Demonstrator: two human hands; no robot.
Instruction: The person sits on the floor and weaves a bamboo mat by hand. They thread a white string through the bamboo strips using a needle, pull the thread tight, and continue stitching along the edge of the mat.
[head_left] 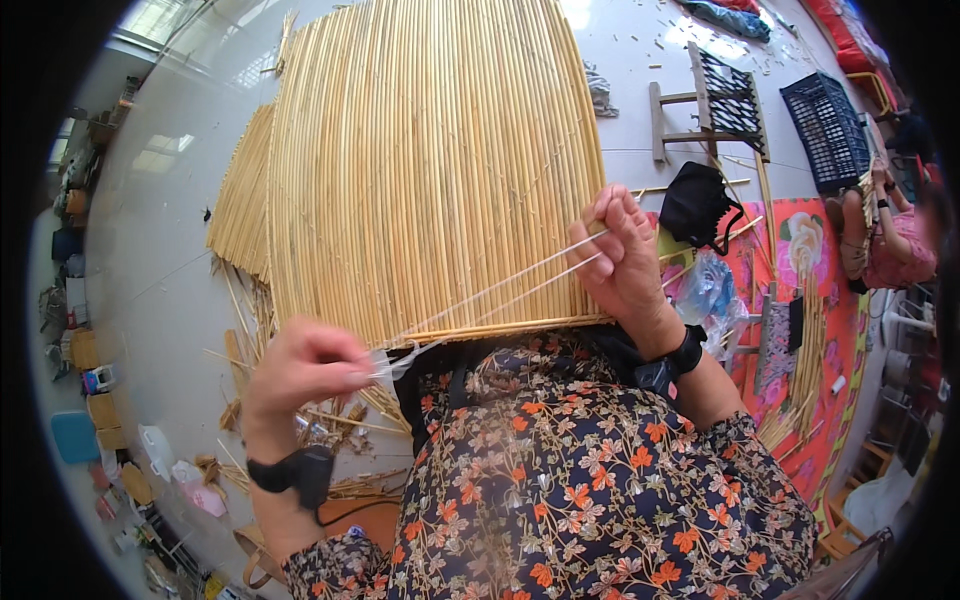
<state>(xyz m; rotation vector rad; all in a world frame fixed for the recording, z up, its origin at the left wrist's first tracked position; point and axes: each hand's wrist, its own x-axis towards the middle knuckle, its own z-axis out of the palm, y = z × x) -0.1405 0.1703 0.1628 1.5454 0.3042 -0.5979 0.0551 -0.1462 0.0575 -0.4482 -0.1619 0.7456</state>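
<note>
A thin white string (pixel 500 287) runs doubled and taut between my hands, slanting up from left to right. My left hand (pixel 305 370) pinches its lower end beside the mat's near left corner; it is slightly blurred. My right hand (pixel 620 260), raised over the mat's right edge, has its fingers curled closed around the other end. Under the string lies a large mat of straw-coloured reed stalks (pixel 430 150), stalks side by side, its near edge close against my body. White strands hang near that edge by my left hand.
A second reed mat (pixel 240 195) lies partly under the first, with loose stalks beside it. To the right are a black bag (pixel 695 203), clear plastic (pixel 708 285), a low stool (pixel 725 100), a dark blue crate (pixel 825 130) and a red floral sheet (pixel 835 370). Another person (pixel 895 240) sits far right.
</note>
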